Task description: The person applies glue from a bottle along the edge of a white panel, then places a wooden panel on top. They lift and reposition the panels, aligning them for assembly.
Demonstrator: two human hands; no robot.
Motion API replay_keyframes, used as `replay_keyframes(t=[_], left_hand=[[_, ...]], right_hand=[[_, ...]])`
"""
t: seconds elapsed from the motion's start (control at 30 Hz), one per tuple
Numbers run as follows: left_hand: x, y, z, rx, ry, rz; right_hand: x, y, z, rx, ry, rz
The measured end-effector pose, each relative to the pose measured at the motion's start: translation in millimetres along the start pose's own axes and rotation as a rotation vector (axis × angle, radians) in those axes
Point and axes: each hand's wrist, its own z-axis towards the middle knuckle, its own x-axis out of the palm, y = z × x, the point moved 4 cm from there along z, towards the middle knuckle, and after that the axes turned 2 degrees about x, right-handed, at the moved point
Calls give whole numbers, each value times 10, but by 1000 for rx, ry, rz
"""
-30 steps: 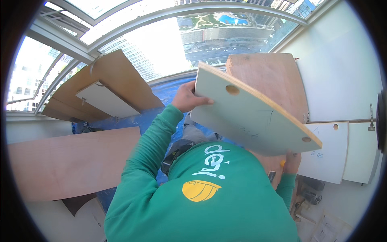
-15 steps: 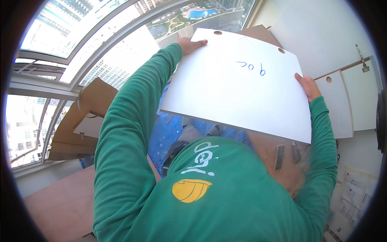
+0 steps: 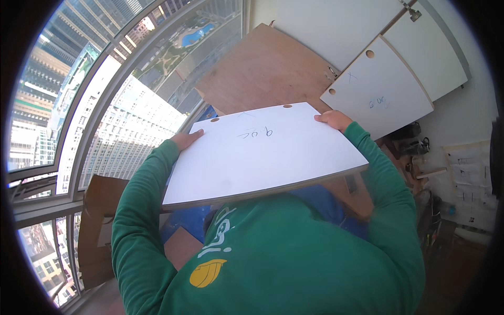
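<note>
Between my two hands I carry a white cabinet door panel (image 3: 252,163), tilted in front of my chest. Two round hinge holes lie along its far edge, and blue handwriting marks its face. My left hand (image 3: 187,139) grips the panel's left edge near the far corner, thumb on top. On the opposite side, my right hand (image 3: 335,120) clasps the edge near the far right corner, thumb also on the face. The fingers of both hands are hidden underneath.
Large windows (image 3: 100,94) curve along the left. Ahead stands a brown wooden board (image 3: 268,68); a second white panel (image 3: 375,89) with hinge holes leans at the right. Folded cardboard (image 3: 94,231) is at lower left, blue sheeting (image 3: 184,221) below, and drawings (image 3: 470,178) hang on the right wall.
My view has turned toward the right, bringing more of the brown board and second white panel into sight. The held panel now sits lower and closer to my body, still in both hands.
</note>
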Motion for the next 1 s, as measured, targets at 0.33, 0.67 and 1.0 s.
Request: replay_keyframes(t=[0.33, 0.67, 1.0], left_hand=[[391, 150, 361, 56, 214, -313], [497, -521, 388, 10, 267, -923], [614, -1039, 821, 26, 360, -795]], right_hand=[[475, -1367, -51, -33, -42, 64], [697, -2132, -393, -4, -213, 216], [1075, -2705, -492, -50, -390, 195]])
